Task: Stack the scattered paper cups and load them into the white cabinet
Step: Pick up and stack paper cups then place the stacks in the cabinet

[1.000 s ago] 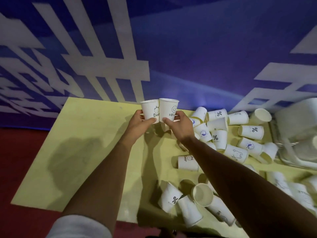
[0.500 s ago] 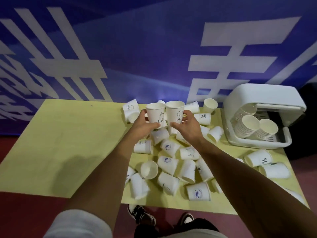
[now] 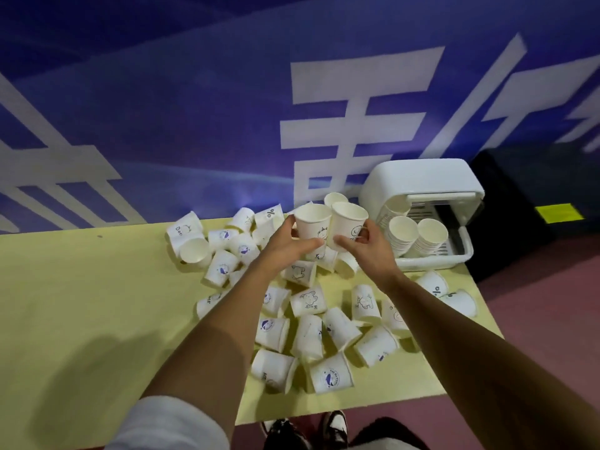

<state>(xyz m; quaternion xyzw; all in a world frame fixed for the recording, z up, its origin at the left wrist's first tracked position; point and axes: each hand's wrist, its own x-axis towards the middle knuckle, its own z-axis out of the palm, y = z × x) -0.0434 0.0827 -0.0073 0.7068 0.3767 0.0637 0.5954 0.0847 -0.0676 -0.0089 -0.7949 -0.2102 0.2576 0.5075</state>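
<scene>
While the hands (image 3: pixel 285 251) (image 3: pixel 373 251) grip them, both white cups (image 3: pixel 313 222) (image 3: pixel 347 222) show cartoon prints.

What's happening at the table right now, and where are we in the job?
A person is gathering paper cups. The left hand grips one cup and the right hand grips a second cup, both rim up and side by side above the table, not yet nested. Many loose cups lie scattered on the table. The white cabinet at the far right stands open, with several cup stacks already lying inside.
</scene>
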